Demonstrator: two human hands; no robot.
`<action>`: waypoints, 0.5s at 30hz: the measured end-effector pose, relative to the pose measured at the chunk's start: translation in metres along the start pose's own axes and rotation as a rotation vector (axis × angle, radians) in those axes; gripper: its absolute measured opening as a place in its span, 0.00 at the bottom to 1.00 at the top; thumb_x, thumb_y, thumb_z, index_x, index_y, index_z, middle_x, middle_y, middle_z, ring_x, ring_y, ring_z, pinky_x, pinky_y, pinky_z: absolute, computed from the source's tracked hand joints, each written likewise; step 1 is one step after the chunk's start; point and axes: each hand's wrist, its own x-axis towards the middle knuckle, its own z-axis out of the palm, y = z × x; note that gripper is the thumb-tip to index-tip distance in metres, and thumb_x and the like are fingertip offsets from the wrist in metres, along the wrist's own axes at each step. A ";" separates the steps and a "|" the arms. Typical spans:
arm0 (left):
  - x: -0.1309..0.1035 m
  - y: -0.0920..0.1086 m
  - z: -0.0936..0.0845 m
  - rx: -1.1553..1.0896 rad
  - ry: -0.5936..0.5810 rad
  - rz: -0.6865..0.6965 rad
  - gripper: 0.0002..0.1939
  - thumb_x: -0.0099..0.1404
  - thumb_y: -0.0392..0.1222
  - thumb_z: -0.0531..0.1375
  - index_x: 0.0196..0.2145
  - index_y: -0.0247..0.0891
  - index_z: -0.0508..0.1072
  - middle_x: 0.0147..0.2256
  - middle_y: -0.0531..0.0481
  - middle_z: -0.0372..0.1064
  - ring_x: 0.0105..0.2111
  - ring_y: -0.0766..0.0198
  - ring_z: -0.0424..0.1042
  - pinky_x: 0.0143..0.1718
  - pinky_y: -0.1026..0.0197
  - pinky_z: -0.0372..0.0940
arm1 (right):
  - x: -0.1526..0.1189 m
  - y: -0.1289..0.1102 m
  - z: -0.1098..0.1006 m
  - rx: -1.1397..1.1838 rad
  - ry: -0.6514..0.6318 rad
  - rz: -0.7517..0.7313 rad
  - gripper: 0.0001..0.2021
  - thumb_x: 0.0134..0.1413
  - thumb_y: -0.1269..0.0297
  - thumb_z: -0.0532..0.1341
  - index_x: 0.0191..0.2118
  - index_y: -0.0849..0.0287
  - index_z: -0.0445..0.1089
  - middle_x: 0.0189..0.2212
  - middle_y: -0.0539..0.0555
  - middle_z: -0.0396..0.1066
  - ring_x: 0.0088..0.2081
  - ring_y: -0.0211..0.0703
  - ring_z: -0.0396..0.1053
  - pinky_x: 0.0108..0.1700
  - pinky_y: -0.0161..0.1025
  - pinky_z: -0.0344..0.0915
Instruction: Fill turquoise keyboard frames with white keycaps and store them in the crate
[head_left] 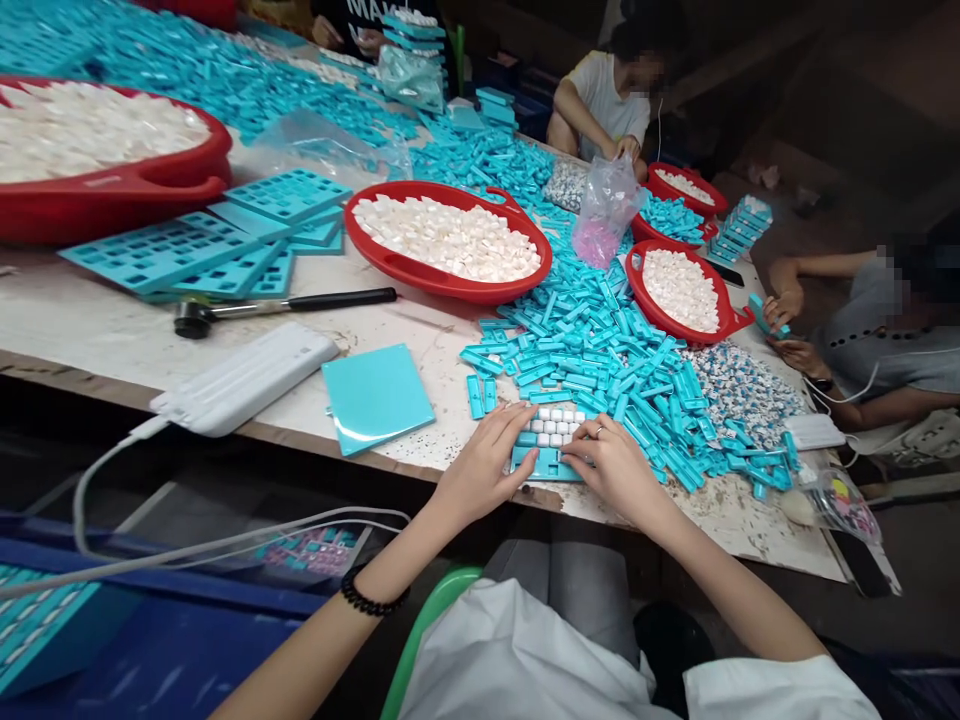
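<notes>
A turquoise grid panel (550,466) lies at the table's front edge, with rows of small white blocks (556,427) set in its upper part. Its lower part shows turquoise surface and an opening. My left hand (489,455) holds the panel's left side, thumb over the lower corner and fingers along the top. At the right side, my right hand (611,462) has its fingers pinched together over the panel; anything between the fingertips is hidden. Just behind, a heap of turquoise strips (585,340) spreads close to both hands. Two strips (481,397) lie apart near my left fingers.
Red baskets (442,290) hold white pieces. To the left are a flat turquoise square (379,398), a white power bank (247,378) with a cable, a hammer (292,303) and stacked grid panels (202,245). Small speckled pieces (739,390) lie right. Other people work around the table.
</notes>
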 end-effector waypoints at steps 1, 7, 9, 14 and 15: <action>0.000 0.000 0.000 0.002 0.001 0.001 0.26 0.73 0.42 0.52 0.67 0.40 0.56 0.62 0.38 0.64 0.65 0.51 0.60 0.67 0.41 0.55 | -0.001 0.001 0.001 0.004 0.004 0.005 0.03 0.60 0.66 0.68 0.39 0.54 0.80 0.36 0.53 0.75 0.41 0.48 0.70 0.44 0.46 0.67; 0.000 -0.001 0.001 0.010 0.009 0.014 0.26 0.73 0.41 0.53 0.66 0.38 0.57 0.62 0.38 0.64 0.65 0.51 0.61 0.67 0.41 0.55 | -0.008 0.000 0.009 0.001 0.082 0.026 0.04 0.62 0.65 0.66 0.39 0.53 0.80 0.37 0.54 0.75 0.42 0.48 0.69 0.43 0.44 0.67; 0.000 -0.001 0.001 0.012 0.011 0.015 0.25 0.73 0.41 0.53 0.65 0.38 0.58 0.61 0.37 0.65 0.64 0.51 0.61 0.67 0.41 0.54 | -0.010 -0.001 0.011 0.003 0.098 0.033 0.04 0.62 0.65 0.66 0.39 0.54 0.80 0.37 0.54 0.75 0.42 0.48 0.69 0.43 0.44 0.66; 0.001 0.001 0.000 0.015 0.009 0.014 0.25 0.72 0.41 0.54 0.64 0.36 0.59 0.61 0.37 0.65 0.64 0.51 0.61 0.67 0.42 0.55 | -0.011 -0.003 0.013 0.010 0.114 0.042 0.04 0.63 0.67 0.65 0.39 0.54 0.79 0.36 0.54 0.75 0.41 0.49 0.69 0.43 0.45 0.67; 0.001 0.001 0.000 0.016 0.007 0.012 0.25 0.72 0.41 0.54 0.64 0.36 0.59 0.61 0.37 0.65 0.64 0.51 0.62 0.67 0.41 0.55 | -0.010 -0.003 0.014 0.011 0.112 0.044 0.04 0.63 0.67 0.65 0.39 0.54 0.79 0.36 0.54 0.75 0.40 0.49 0.69 0.43 0.45 0.67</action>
